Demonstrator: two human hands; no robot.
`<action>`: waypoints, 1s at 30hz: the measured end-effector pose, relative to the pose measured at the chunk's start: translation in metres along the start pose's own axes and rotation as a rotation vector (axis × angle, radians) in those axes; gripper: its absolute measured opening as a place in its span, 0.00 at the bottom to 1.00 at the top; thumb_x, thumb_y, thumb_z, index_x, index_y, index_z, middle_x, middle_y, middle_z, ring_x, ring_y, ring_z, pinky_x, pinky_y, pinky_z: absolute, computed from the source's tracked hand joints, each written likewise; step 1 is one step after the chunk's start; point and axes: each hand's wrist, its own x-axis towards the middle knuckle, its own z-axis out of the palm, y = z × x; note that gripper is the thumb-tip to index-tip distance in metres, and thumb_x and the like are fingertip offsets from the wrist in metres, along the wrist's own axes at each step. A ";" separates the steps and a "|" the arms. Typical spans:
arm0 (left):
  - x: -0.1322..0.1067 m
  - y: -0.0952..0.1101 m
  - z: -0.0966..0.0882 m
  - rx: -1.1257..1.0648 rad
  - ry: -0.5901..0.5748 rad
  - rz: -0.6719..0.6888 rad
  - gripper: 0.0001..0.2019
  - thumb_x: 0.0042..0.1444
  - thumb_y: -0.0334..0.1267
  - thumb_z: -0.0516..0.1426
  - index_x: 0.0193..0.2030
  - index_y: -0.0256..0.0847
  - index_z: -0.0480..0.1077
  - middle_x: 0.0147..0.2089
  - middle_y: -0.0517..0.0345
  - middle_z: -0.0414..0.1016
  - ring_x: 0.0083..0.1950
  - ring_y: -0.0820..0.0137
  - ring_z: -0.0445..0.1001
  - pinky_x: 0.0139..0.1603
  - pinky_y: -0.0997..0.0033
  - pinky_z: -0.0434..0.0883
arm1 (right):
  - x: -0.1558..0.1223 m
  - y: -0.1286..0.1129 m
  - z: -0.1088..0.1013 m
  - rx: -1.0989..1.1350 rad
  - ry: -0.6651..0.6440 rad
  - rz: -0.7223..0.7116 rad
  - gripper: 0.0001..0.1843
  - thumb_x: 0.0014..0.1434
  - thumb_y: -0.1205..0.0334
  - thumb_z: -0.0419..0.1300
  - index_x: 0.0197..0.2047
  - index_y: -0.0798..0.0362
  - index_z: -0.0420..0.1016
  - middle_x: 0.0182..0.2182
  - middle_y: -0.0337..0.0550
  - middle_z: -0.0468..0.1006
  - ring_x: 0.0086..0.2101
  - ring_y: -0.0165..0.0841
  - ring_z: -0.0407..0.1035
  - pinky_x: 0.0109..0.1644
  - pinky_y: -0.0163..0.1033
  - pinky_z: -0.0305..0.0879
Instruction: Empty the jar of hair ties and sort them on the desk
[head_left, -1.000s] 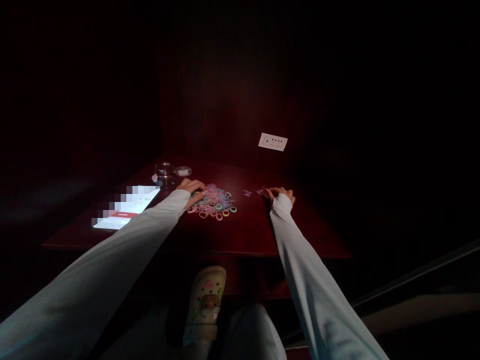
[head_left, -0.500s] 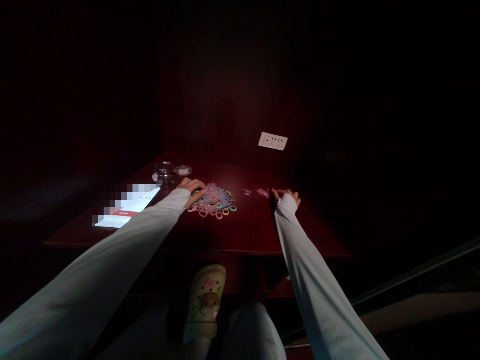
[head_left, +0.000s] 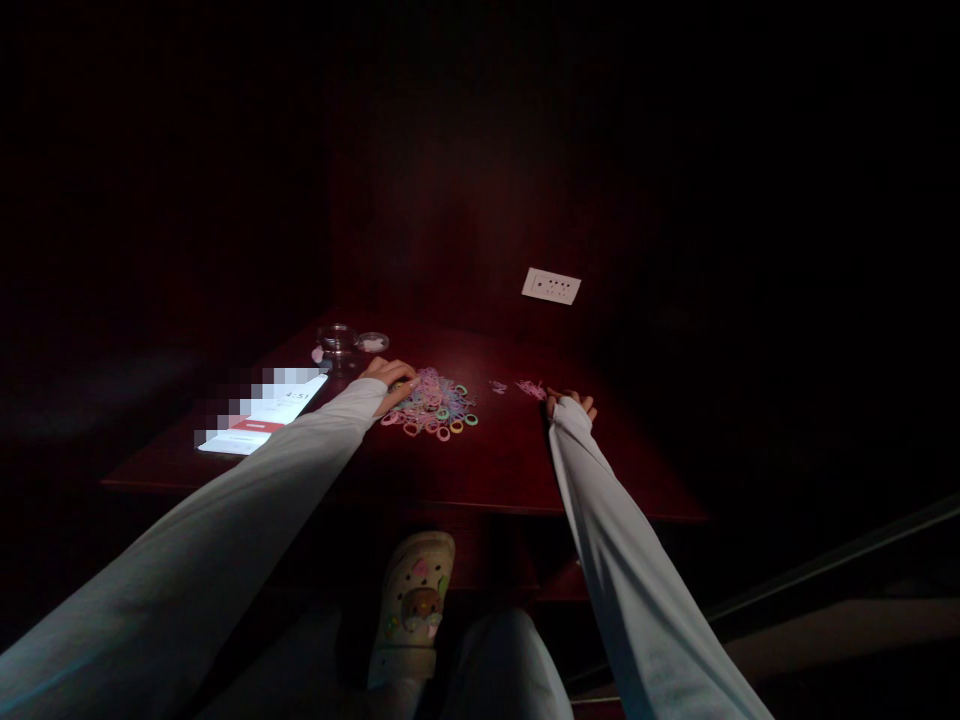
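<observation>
A heap of small pastel rubber rings [head_left: 439,405] lies on the dark red table [head_left: 487,460]. My left hand [head_left: 390,380] rests at the heap's left edge, fingers curled onto the rings. My right hand [head_left: 571,403] lies further right on the table, fingers bent down, next to a small cluster of pink rings [head_left: 531,388]. A few more pink rings [head_left: 499,386] lie between the heap and that cluster. Both arms wear pale long sleeves. Whether either hand grips a ring is too dark to see.
A lit phone [head_left: 264,412] lies at the table's left. Behind it stand a small glass jar [head_left: 337,342] and a round lid [head_left: 373,342]. A white wall socket [head_left: 551,286] sits on the dark back wall. My foot in a pale decorated clog [head_left: 412,605] shows below the table.
My right hand has drawn back to the right, away from the small pink cluster. The left hand stays at the heap. The view has shifted slightly.
</observation>
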 end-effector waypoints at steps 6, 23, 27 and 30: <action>0.000 0.000 0.001 -0.029 0.018 -0.011 0.15 0.70 0.51 0.51 0.45 0.48 0.76 0.53 0.56 0.81 0.50 0.59 0.68 0.56 0.56 0.66 | -0.001 -0.006 -0.002 0.051 0.004 -0.025 0.25 0.64 0.60 0.51 0.59 0.42 0.82 0.59 0.45 0.75 0.57 0.49 0.59 0.59 0.50 0.54; 0.000 -0.003 0.000 0.022 0.015 0.002 0.11 0.66 0.41 0.53 0.48 0.49 0.77 0.54 0.58 0.80 0.51 0.58 0.68 0.58 0.56 0.65 | -0.060 -0.129 0.021 0.457 -0.147 -0.673 0.13 0.63 0.57 0.65 0.51 0.39 0.84 0.51 0.42 0.77 0.54 0.43 0.58 0.59 0.48 0.52; -0.003 0.005 0.000 0.008 -0.003 0.067 0.14 0.66 0.41 0.54 0.51 0.52 0.80 0.55 0.58 0.80 0.50 0.59 0.67 0.57 0.56 0.65 | -0.056 -0.129 0.024 0.501 -0.194 -0.651 0.11 0.63 0.63 0.63 0.44 0.40 0.86 0.49 0.40 0.79 0.53 0.42 0.59 0.59 0.48 0.52; -0.004 0.012 0.002 0.005 -0.044 0.126 0.15 0.66 0.41 0.55 0.52 0.56 0.82 0.57 0.59 0.80 0.50 0.59 0.67 0.56 0.56 0.65 | -0.051 -0.125 0.025 0.521 -0.199 -0.630 0.17 0.62 0.71 0.59 0.36 0.42 0.87 0.46 0.39 0.80 0.53 0.42 0.60 0.60 0.48 0.52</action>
